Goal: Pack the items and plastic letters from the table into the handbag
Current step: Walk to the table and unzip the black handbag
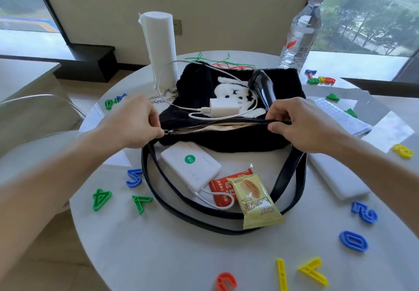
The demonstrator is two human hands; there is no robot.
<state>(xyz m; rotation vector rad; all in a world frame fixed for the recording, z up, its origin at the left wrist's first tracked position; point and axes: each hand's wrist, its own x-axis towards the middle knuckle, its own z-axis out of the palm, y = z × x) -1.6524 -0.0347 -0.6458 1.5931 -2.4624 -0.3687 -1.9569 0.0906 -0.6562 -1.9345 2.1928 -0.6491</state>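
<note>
Unzipping comes first: the left hand (133, 120) pinches the zipper pull while the right hand (292, 122) grips the mouth of the fluffy black handbag (204, 138), lying mid-desk. Nothing looks packed yet. Outside remain two white power banks, two snack packets, one white charger (223, 107) and over a dozen plastic letters.
</note>
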